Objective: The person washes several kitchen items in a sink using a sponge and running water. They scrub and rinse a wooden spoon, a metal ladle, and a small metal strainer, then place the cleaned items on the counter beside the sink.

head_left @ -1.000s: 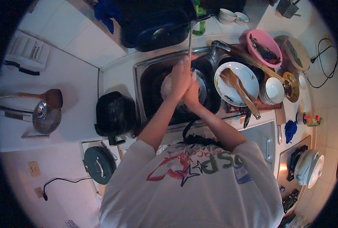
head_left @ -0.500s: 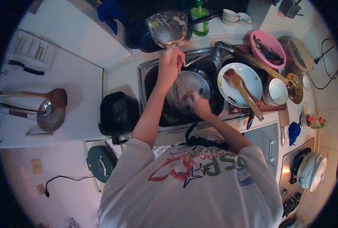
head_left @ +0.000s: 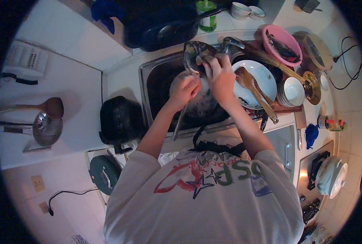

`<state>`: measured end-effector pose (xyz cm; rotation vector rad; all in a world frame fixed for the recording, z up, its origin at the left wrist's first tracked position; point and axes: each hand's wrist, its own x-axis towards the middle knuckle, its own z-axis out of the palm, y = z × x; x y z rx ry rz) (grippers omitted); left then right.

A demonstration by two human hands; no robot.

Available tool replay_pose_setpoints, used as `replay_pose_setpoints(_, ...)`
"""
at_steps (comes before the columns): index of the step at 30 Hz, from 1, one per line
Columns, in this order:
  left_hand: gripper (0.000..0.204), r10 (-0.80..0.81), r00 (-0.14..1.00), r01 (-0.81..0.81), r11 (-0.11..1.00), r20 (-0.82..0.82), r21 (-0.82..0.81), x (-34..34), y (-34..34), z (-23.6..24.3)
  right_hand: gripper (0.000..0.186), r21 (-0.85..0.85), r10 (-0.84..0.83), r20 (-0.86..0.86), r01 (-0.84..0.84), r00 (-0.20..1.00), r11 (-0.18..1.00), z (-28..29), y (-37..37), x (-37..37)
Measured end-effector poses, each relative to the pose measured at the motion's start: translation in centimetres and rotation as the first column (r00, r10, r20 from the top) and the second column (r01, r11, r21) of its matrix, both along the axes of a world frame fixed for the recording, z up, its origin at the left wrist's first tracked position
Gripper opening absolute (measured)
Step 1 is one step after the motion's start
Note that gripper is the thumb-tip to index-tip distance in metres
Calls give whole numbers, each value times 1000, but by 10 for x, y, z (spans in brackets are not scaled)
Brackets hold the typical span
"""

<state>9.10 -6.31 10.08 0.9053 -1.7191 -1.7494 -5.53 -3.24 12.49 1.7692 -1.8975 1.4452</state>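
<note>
My left hand (head_left: 184,90) is closed around the handle of a metal spatula (head_left: 177,125), low over the sink (head_left: 146,87). The spatula's wide head (head_left: 191,52) is raised beyond my hands, its face dark and wet. My right hand (head_left: 221,79) has its fingers bent onto that head, pressing a small yellowish thing (head_left: 200,61) that I cannot make out. Below my hands a round, soapy metal vessel (head_left: 201,101) sits in the dark basin, partly hidden by them.
Right of the basin are a plate (head_left: 260,77) with wooden spatulas, stacked bowls (head_left: 293,91), a pink basin (head_left: 282,44) with fish and a stove (head_left: 311,171). Left is a black appliance (head_left: 120,120). Behind stand a green bottle (head_left: 207,22) and dark pans (head_left: 146,36).
The spatula head rose half a second ago and is now lower and turned. My left hand has come down toward me, while my right hand has moved up onto the head.
</note>
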Motion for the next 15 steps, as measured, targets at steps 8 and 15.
replay_pose_setpoints(8, 19, 23, 999, -29, 991, 47, 133, 27, 6, -50, 17, 213, 292, -126, -261, 948, 941, -44, 23, 15)
replay_pose_setpoints(15, 13, 38, 966, -44, 999, 255, 18, 29, 20, -81, 19, 279, 233, -215, -169, 948, 945, -59, -21, 9)
